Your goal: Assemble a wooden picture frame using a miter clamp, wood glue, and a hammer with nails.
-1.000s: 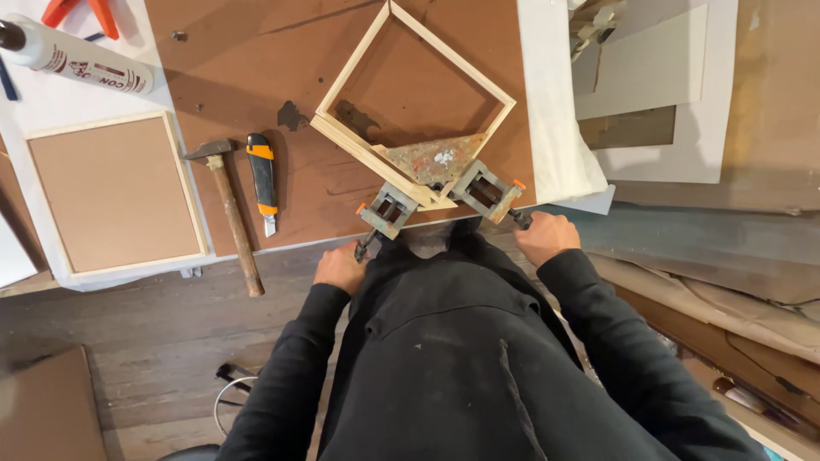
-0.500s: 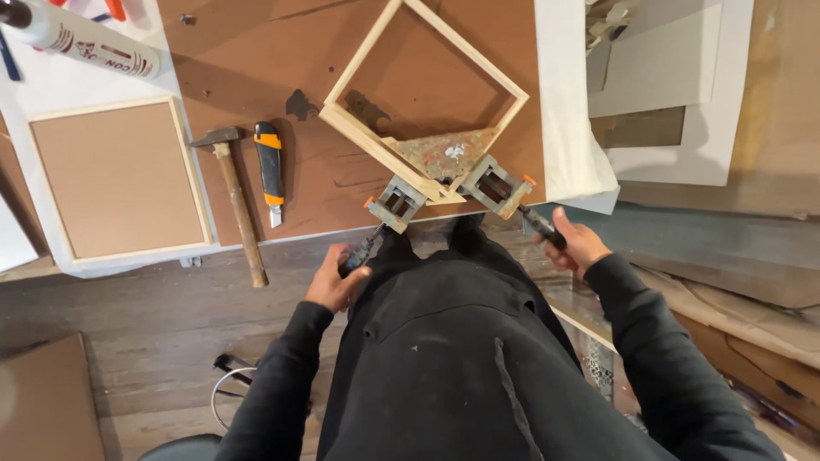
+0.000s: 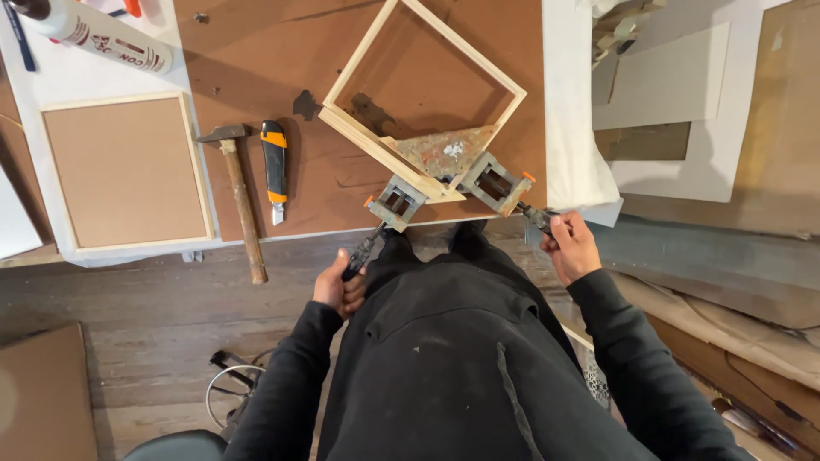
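A square wooden frame (image 3: 352, 130) lies on the brown tabletop (image 3: 256, 60), one corner pointing at me. That near corner sits in a grey metal corner clamp (image 3: 444, 188) with two screw handles sticking out over the table edge. My left hand (image 3: 340, 288) is closed around the left black handle (image 3: 362, 251). My right hand (image 3: 571, 248) grips the right handle (image 3: 538, 218). A paint-stained triangular plate (image 3: 444, 152) covers the clamped corner.
A hammer (image 3: 239, 201) and an orange-and-black utility knife (image 3: 273, 166) lie left of the frame. A framed brown board (image 3: 124, 171) rests on white paper at left, a glue bottle (image 3: 107, 38) above it. White mat boards (image 3: 683, 102) lie at right.
Both hands have slid outward and back along the clamp handles, away from the clamp body. The view has shifted slightly; the frame stays in the clamp.
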